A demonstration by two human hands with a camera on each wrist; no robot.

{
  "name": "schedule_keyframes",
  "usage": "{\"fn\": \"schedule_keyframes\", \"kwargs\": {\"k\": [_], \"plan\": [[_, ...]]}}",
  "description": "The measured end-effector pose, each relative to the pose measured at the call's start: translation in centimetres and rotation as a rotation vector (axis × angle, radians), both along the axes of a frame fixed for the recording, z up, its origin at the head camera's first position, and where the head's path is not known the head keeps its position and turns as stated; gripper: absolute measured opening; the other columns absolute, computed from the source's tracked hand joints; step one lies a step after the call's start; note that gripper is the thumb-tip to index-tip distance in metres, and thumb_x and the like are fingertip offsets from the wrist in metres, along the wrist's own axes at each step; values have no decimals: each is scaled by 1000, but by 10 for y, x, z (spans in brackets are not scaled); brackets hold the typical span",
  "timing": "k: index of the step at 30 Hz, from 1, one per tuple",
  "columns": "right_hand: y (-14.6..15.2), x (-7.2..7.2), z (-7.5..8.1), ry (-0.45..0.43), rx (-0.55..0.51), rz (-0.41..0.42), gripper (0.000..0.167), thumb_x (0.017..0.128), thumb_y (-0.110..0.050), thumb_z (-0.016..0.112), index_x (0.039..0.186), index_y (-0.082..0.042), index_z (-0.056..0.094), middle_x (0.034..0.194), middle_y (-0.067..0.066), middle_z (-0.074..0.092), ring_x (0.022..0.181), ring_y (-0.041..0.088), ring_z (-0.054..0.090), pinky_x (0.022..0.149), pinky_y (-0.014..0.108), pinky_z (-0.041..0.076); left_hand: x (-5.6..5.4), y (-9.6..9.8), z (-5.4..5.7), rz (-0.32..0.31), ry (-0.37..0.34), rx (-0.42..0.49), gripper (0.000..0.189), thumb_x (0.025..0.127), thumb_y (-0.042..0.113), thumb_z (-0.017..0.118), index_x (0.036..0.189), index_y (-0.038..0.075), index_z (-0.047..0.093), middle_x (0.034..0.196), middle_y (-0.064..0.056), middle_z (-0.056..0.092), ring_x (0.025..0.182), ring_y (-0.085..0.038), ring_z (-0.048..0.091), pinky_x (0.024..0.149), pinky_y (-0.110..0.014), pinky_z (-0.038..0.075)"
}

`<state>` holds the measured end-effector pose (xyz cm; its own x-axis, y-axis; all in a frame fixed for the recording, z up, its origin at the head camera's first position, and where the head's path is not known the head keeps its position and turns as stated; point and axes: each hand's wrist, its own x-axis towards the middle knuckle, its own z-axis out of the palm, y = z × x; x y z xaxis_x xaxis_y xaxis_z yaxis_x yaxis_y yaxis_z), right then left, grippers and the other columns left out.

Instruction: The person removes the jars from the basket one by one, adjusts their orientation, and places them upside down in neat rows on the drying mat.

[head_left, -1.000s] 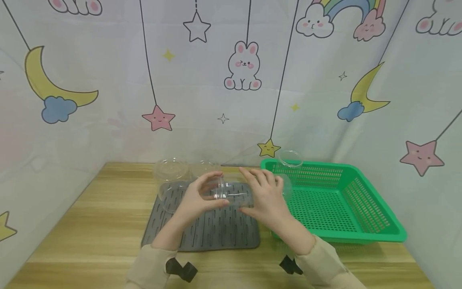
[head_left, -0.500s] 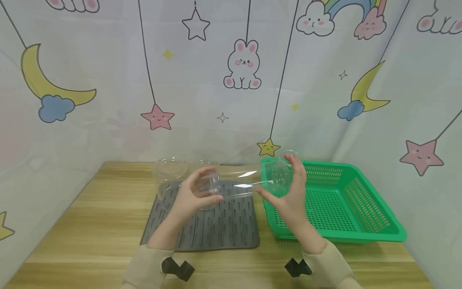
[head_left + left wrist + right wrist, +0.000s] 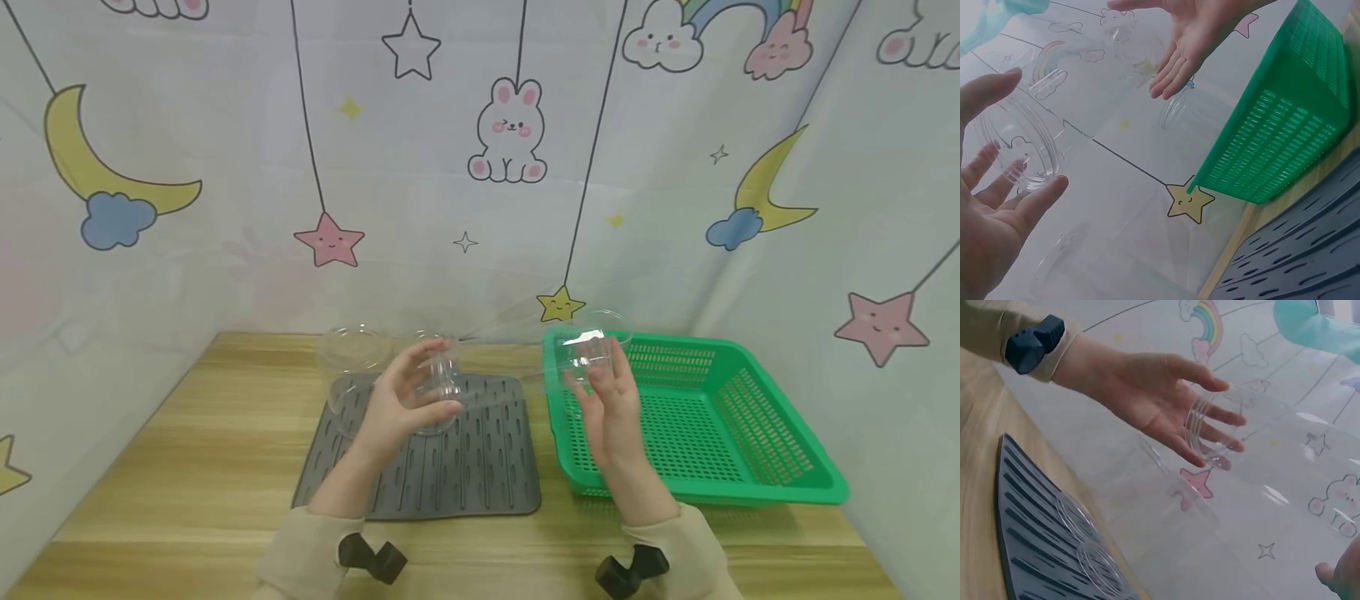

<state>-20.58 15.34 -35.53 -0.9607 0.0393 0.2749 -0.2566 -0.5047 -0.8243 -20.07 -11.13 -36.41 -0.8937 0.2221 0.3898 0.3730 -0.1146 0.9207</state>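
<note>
My left hand (image 3: 397, 404) grips one end of a clear plastic jar (image 3: 498, 375), thumb and fingers curled round its ridged neck (image 3: 1041, 134). The jar lies sideways in the air above the grey ribbed mat (image 3: 480, 483), its other end pointing right. At that far end is my right hand (image 3: 615, 408), its fingers extended and overlapping the jar in the head view. Seen from the left wrist, the right hand's fingers point down beside the jar's end. The jar's thin walls barely show against the cloth.
Several other clear containers stand around the mat's back left, one jar (image 3: 356, 354) among them. A green perforated basket (image 3: 813, 467) occupies the right of the wooden table (image 3: 172, 467). A clear round rim (image 3: 609, 315) shows by its back left corner. Patterned cloth (image 3: 420, 183) hangs behind.
My right hand has moved right, from the jar's middle to its far end, and has turned. My left hand has shifted slightly left and keeps hold of the jar's neck.
</note>
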Motion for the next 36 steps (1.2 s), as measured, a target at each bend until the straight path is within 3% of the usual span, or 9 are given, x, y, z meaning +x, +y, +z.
{"fn": "schedule_keyframes", "kwargs": {"k": [5,12,18,23,28,32,36], "plan": [[-9,0,-10,-4,-110,122,82,89,-34,70,151,-11,21,146,3,46,139,23,41,121,45,30,0,4,0,-17,19,20,73,80,9,79,143,6,42,151,-9,41,140,-39,37,103,-47,49],[-18,1,-15,49,-224,233,45,89,-34,71,128,-21,54,141,-1,53,133,19,47,110,35,46,0,9,-2,-70,39,47,74,81,10,78,143,2,39,151,-14,39,140,-40,37,99,-32,52],[-20,2,-14,53,-242,227,54,91,-32,69,137,-17,45,141,-2,50,131,18,48,105,33,50,1,9,-1,-79,36,43,76,81,10,78,145,3,38,152,-13,39,141,-38,36,100,-29,52],[-20,1,-13,60,-228,229,63,91,-30,68,142,-13,34,139,-2,51,129,19,50,105,33,50,2,8,-1,-95,23,35,78,81,10,78,146,4,36,154,-14,36,144,-41,29,104,-37,49],[-19,0,-11,92,-257,242,59,88,-24,71,137,-11,40,135,0,56,129,21,52,105,36,50,3,7,0,-96,21,20,79,80,7,77,146,3,35,154,-14,35,144,-36,31,106,-44,47],[-17,0,-7,128,-258,258,51,88,-20,72,131,-13,47,133,2,58,128,21,53,104,38,51,4,6,0,-85,35,-9,78,80,6,77,146,3,35,155,-13,36,145,-34,31,114,-57,35],[-14,1,-5,147,-202,255,50,87,-22,73,130,-14,49,134,1,58,126,19,54,103,33,51,6,4,0,-63,64,-50,77,80,5,77,146,6,37,154,-11,39,144,-30,33,119,-53,27]]}}
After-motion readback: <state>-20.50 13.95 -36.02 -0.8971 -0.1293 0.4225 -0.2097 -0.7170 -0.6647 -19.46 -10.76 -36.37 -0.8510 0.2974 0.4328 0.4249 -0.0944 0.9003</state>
